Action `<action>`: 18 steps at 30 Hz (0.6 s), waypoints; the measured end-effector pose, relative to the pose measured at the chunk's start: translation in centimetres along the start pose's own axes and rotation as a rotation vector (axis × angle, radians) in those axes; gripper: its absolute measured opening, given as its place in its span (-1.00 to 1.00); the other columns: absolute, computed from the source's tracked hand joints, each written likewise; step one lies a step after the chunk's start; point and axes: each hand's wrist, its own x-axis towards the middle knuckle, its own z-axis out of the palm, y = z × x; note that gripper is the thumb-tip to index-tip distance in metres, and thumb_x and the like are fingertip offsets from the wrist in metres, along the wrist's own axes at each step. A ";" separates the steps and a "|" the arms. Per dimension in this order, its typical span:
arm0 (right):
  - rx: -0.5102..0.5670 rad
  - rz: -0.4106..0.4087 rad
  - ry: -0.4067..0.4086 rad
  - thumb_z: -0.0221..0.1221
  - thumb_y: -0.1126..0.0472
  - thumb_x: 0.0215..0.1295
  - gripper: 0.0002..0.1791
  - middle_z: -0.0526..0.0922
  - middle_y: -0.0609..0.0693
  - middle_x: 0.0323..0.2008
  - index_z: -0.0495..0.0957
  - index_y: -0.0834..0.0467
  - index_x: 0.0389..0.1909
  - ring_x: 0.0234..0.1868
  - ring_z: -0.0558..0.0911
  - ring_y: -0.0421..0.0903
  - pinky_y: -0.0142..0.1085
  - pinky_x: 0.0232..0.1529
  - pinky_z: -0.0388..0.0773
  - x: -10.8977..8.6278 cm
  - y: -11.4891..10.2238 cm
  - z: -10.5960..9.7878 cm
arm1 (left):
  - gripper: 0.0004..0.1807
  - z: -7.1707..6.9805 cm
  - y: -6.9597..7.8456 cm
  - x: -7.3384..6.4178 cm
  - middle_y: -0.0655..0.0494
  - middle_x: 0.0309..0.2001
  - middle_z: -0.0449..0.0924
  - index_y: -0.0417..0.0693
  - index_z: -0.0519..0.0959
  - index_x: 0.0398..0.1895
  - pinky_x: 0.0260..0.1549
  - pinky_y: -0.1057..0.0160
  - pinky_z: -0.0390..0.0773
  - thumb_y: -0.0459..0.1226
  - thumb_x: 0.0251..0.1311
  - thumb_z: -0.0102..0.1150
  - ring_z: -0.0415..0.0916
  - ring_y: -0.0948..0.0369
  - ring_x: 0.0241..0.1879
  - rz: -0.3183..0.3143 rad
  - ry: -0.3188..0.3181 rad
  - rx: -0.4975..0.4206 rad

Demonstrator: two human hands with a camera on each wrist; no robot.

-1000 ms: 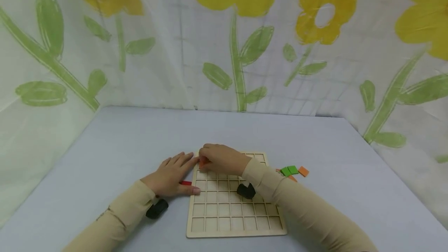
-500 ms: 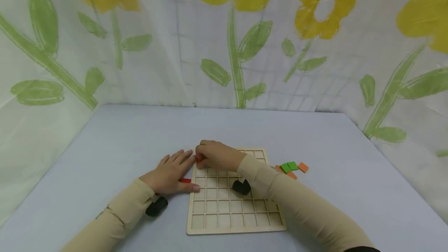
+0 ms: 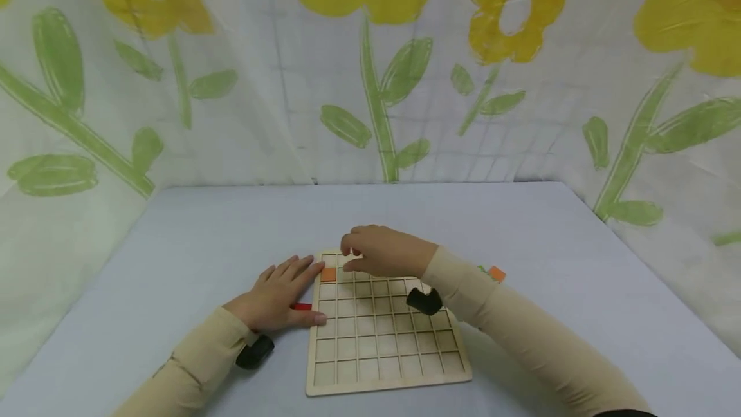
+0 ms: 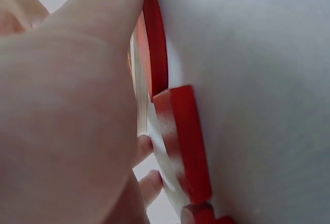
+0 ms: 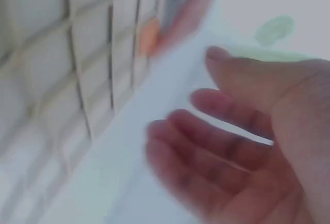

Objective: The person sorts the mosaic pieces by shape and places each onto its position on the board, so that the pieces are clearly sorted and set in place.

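Observation:
A pale wooden grid board (image 3: 366,346) lies flat in the middle of the table. One orange square tile (image 3: 328,275) fills a cell near its far left corner. My left hand (image 3: 278,298) rests with fingers spread at the board's left edge, thumb over the rim. Beneath that hand, red blocks (image 4: 188,141) show in the left wrist view, lying beside the board. Over the board's far part hovers my right hand (image 3: 390,253), fingers loosely bent and holding nothing. In the right wrist view its thumb (image 5: 247,79) stands apart from the fingers.
Past the board's right edge, another orange tile (image 3: 496,273) and a bit of a green tile (image 3: 482,269) show behind the right sleeve (image 3: 509,314). A white curtain (image 3: 243,127) with painted flowers hangs behind the table (image 3: 231,224).
My right hand has let go of the orange tile, now lying in its cell, and has drawn back to the right. The left hand stays at the board's edge. The head view has shifted slightly.

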 end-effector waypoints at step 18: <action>0.104 0.490 -0.095 0.19 0.01 0.31 -0.60 0.57 -0.06 -0.30 0.49 0.19 0.03 -0.33 0.50 -0.20 -0.28 -0.30 0.47 -20.1 11.2 -3.9 | 0.00 -0.6 -0.6 0.2 -0.23 0.49 -0.10 0.16 0.02 0.51 0.21 -0.46 -0.17 0.37 0.08 0.02 -0.20 -0.32 0.43 0.043 -0.040 -0.043</action>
